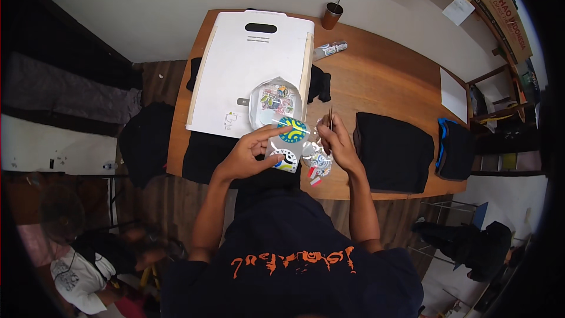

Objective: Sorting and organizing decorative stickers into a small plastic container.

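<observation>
My left hand (242,154) is closed on a clear transfer sheet (274,148) bearing two round designs, one blue-green and yellow, the other white. A pair of thin, dark tweezers (331,116) appears to point upward from the closed fingers of my right hand (339,144). Just beyond the sheet sits a round white container (254,105) with several small printed pieces inside. Between my hands and below them lies a loose pile of cut printed stickers (321,162), with pink-and-white bits at its near end.
A white panel with a slot handle (235,59) covers the table's left part. Folded black cloth (391,153) lies right, with a blue-edged black piece (456,150) farther over. A brown cup (331,19) and a rolled printed sheet (331,50) stand farther back. Another person (82,280) is lower left.
</observation>
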{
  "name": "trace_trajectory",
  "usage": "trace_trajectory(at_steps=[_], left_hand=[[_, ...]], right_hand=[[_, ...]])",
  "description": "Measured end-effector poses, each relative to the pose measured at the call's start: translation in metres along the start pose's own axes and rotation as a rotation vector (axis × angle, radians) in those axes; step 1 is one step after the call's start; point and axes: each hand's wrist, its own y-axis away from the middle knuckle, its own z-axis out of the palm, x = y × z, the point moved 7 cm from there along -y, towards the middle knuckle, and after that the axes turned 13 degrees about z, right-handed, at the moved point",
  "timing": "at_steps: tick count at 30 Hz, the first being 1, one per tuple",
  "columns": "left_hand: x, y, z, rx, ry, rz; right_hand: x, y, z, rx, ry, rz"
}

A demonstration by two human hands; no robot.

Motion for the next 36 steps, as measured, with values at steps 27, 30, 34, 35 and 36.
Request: trace_trajectory(at_steps=[27, 30, 34, 35, 36], left_hand=[[0.006, -0.015, -0.012, 0.186, 0.051, 0.095], [0.010, -0.015, -0.010, 0.191, 0.054, 0.096], [0.004, -0.010, -0.015, 0.192, 0.045, 0.077], [0.004, -0.009, -0.015, 0.181, 0.042, 0.070], [0.003, -0.009, -0.015, 0.170, 0.040, 0.062]], right_hand=[[-0.025, 0.010, 0.008, -0.390, 0.209, 0.165], [-0.026, 0.010, 0.010, -0.426, 0.223, 0.133], [-0.028, 0.010, 0.010, -0.456, 0.235, 0.134], [-0.028, 0.009, 0.007, -0.456, 0.234, 0.136], [-0.024, 0.008, 0.005, -0.488, 0.228, 0.207]])
